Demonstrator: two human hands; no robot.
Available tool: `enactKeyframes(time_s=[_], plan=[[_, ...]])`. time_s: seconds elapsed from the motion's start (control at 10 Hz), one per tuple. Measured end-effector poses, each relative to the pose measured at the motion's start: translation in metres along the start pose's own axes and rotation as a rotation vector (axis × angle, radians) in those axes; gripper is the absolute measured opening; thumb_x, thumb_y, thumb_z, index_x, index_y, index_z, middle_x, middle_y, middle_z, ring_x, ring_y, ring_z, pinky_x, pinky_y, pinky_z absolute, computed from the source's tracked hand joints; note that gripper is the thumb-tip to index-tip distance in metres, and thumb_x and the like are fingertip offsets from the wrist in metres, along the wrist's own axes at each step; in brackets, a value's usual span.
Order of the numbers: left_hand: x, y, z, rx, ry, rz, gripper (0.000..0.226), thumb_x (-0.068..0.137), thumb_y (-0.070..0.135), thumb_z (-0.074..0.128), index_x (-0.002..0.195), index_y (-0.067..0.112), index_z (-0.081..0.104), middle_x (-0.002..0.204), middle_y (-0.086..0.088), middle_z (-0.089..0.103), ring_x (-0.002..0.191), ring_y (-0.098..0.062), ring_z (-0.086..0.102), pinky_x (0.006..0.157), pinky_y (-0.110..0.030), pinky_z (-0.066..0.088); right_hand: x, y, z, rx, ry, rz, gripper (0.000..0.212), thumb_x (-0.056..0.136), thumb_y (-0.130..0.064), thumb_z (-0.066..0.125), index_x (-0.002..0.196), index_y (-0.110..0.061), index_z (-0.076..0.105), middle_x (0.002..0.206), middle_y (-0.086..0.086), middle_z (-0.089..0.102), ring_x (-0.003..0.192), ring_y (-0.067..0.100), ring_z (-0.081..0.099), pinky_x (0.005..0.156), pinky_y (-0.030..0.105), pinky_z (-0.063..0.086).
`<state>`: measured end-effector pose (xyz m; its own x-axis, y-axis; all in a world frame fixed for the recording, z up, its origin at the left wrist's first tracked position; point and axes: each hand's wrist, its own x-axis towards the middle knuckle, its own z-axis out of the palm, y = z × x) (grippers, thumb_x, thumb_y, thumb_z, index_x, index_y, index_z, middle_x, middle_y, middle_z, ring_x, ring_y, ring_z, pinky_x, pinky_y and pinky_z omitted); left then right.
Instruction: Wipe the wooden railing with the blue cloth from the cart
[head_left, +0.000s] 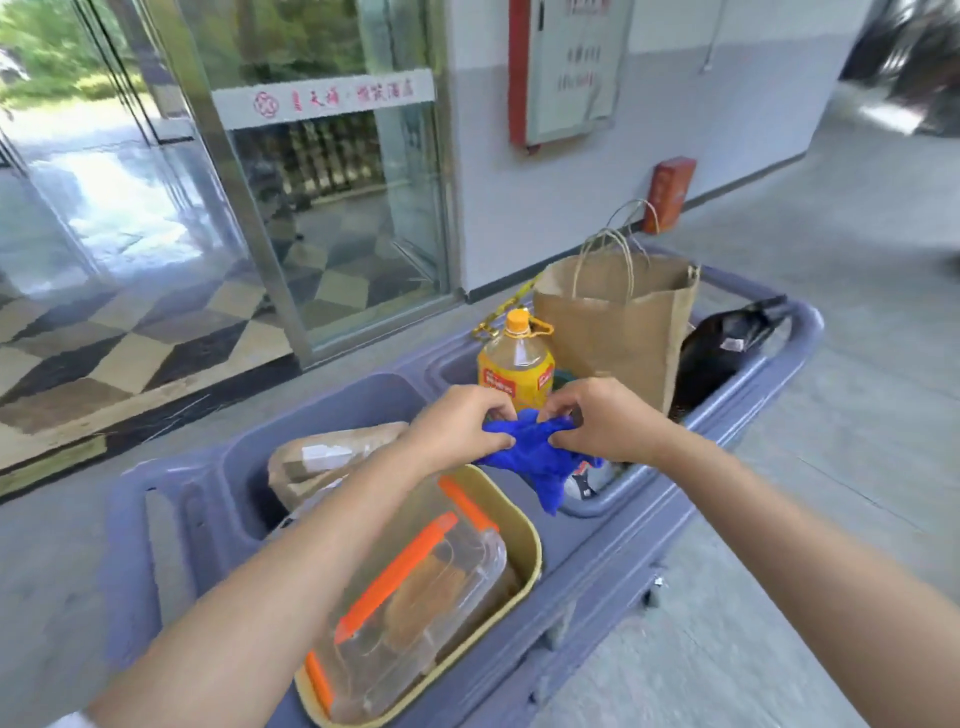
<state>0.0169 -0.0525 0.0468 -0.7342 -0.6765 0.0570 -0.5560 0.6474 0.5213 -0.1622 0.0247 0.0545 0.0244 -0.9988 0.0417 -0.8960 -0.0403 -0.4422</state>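
Note:
A bright blue cloth (540, 457) hangs crumpled above the middle of the grey-blue cart (597, 561). My left hand (460, 428) pinches its left end and my right hand (605, 418) pinches its right end, both held close together over the cart. The lower part of the cloth droops toward the cart's right compartment. No wooden railing shows in this view.
In the cart stand a yellow bottle with an orange cap (515, 366), a brown paper bag (618, 322), a black bag (722, 343), a tan tub (524, 519) holding a clear box with orange clips (415, 608), and a paper parcel (327, 460). Glass doors (291, 171) stand to the left, a grey wall behind.

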Motion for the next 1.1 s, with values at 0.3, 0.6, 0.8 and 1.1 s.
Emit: enactKeyframes(time_s=[0.3,0.6,0.8,1.1], plan=[[0.010,0.010,0.062,0.084,-0.136,0.025,0.015,0.078,0.023,0.065,0.093,0.020,0.064,0.096,0.000,0.067,0.090,-0.019,0.059,0.077,-0.037,0.050,-0.038,0.039,0.034,0.048,-0.037,0.119,0.022,0.070,-0.012,0.065,0.092,-0.011,0.070,0.095,0.004,0.070,0.086,0.017,0.059,0.074,0.021,0.041],[0.006,-0.005,0.090,0.153,-0.230,0.031,0.015,0.078,0.020,0.063,0.092,0.017,0.061,0.098,-0.002,0.065,0.091,-0.020,0.059,0.075,-0.034,0.047,-0.046,0.051,0.071,0.101,-0.103,0.191,0.024,0.072,-0.013,0.065,0.097,-0.014,0.068,0.101,0.004,0.070,0.094,0.020,0.060,0.084,0.032,0.049],[0.005,-0.013,0.098,0.152,-0.245,0.033,0.022,0.075,0.020,0.064,0.096,0.016,0.062,0.104,-0.002,0.064,0.096,-0.017,0.057,0.075,-0.027,0.042,-0.046,0.052,0.081,0.097,-0.133,0.209,0.027,0.071,-0.015,0.066,0.098,-0.015,0.067,0.104,0.003,0.069,0.095,0.020,0.060,0.085,0.033,0.049],[0.017,0.002,0.073,0.178,-0.410,0.037,0.023,0.078,0.021,0.064,0.099,0.013,0.062,0.104,-0.004,0.066,0.096,-0.021,0.060,0.077,-0.033,0.048,-0.034,0.038,0.059,0.084,-0.198,0.237,0.027,0.073,-0.015,0.065,0.099,-0.010,0.066,0.102,0.007,0.070,0.095,0.022,0.061,0.078,0.025,0.045]])
